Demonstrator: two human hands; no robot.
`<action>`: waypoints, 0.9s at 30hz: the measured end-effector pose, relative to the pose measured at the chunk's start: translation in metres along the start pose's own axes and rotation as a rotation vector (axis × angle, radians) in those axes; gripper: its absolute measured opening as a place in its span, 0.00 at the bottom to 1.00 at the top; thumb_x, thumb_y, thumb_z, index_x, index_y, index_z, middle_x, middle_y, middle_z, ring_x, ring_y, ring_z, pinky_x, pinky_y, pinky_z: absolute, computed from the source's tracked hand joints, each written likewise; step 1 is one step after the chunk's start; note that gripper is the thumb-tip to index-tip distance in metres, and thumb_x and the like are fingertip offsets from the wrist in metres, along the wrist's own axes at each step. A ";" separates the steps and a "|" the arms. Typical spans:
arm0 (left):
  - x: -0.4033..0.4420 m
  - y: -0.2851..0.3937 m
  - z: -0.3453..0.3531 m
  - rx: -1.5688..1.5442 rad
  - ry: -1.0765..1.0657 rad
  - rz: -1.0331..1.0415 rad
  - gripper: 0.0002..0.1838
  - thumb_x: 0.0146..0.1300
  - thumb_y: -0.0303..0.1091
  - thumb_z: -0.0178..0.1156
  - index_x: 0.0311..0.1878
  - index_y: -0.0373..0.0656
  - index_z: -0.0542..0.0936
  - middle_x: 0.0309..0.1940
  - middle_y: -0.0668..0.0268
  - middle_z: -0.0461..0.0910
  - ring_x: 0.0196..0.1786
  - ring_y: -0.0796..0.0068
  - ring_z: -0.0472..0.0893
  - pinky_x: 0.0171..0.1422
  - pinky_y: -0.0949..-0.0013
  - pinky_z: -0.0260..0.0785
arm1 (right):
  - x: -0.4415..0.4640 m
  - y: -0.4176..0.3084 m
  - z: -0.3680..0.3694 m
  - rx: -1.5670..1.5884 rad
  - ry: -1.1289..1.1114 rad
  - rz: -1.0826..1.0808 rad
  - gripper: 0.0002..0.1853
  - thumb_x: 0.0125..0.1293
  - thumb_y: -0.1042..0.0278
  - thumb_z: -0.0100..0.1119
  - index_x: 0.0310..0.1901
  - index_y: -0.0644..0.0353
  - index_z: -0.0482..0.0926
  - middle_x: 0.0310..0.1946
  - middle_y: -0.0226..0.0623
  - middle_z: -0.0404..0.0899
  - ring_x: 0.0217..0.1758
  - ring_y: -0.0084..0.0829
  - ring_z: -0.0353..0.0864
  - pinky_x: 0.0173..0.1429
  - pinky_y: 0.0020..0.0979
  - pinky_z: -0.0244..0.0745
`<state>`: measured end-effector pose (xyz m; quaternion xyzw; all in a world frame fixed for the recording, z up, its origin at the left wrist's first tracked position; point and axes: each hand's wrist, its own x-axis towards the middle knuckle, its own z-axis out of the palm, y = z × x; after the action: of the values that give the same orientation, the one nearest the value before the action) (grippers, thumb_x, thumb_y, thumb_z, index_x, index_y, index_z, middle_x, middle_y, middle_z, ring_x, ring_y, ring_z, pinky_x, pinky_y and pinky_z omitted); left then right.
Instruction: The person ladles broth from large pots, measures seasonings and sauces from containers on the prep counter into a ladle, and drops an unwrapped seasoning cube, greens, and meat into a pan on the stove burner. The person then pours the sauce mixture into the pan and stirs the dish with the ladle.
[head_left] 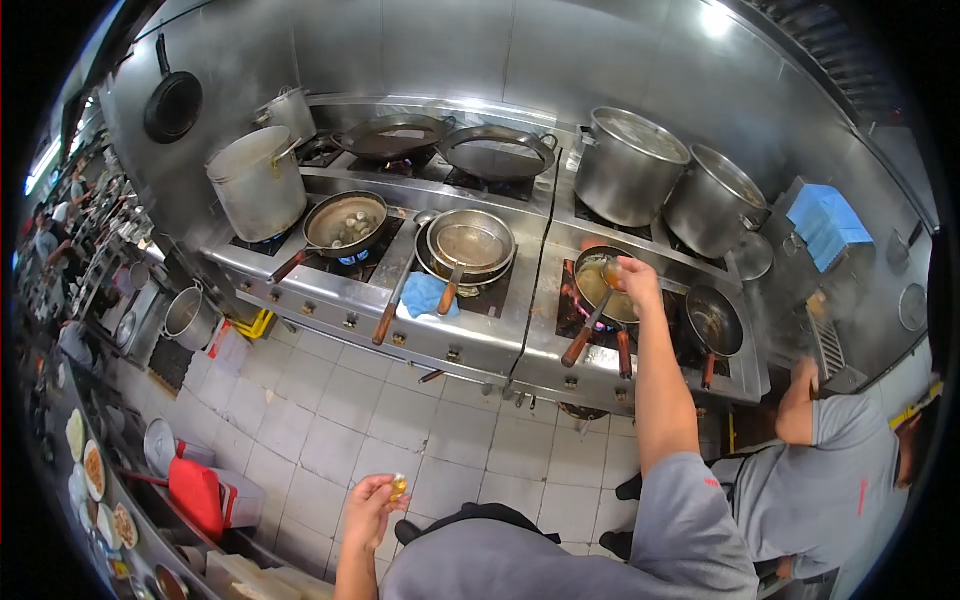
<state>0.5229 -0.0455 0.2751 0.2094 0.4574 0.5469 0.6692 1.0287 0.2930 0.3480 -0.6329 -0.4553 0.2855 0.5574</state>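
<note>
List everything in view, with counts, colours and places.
stove: 1, silver, centre
large stockpots: 3, silver, stove left and right
smaller pots: 2, silver, left side
two-handled pans: 2, dark, back burners
frying pans: at least 3, dark, front burners
hanging pan: 1, black, upper left
stacked vessels: uncounted, silver, front burner
blue cloths: 2, blue, stove front and right
red item: 1, red, lower left
plates: several, pale, lower left
tiles: many, pale, floor
far-left background: too blurred to count
nearby person: 1, grey shirt, right
left grip: 1, bare, lower centre, holding yellow item
right grip: 1, bare, over a frying pan, holding amber item
</note>
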 end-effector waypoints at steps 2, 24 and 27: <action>-0.011 -0.005 -0.024 -0.015 0.085 0.020 0.07 0.64 0.24 0.55 0.45 0.37 0.74 0.37 0.58 0.80 0.35 0.64 0.82 0.37 0.68 0.77 | 0.023 0.020 -0.014 0.025 0.060 0.019 0.11 0.63 0.73 0.57 0.47 0.62 0.80 0.32 0.30 0.79 0.27 0.20 0.72 0.30 0.23 0.68; -0.023 -0.031 -0.056 -0.142 0.305 0.085 0.13 0.67 0.25 0.51 0.54 0.41 0.71 0.32 0.64 0.77 0.26 0.76 0.75 0.27 0.76 0.70 | -0.138 0.057 -0.018 -0.121 0.018 0.424 0.13 0.52 0.78 0.53 0.42 0.67 0.70 0.25 0.39 0.73 0.17 0.30 0.73 0.18 0.33 0.66; -0.024 -0.034 -0.060 -0.123 0.315 0.062 0.13 0.67 0.25 0.50 0.53 0.41 0.71 0.33 0.64 0.77 0.25 0.76 0.75 0.27 0.76 0.69 | -0.149 0.019 -0.013 -0.230 0.034 0.450 0.16 0.53 0.75 0.55 0.44 0.66 0.69 0.25 0.38 0.72 0.18 0.29 0.71 0.17 0.33 0.62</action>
<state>0.4913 -0.0913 0.2279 0.0937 0.5158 0.6201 0.5836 0.9818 0.1549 0.3105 -0.7823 -0.3227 0.3380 0.4118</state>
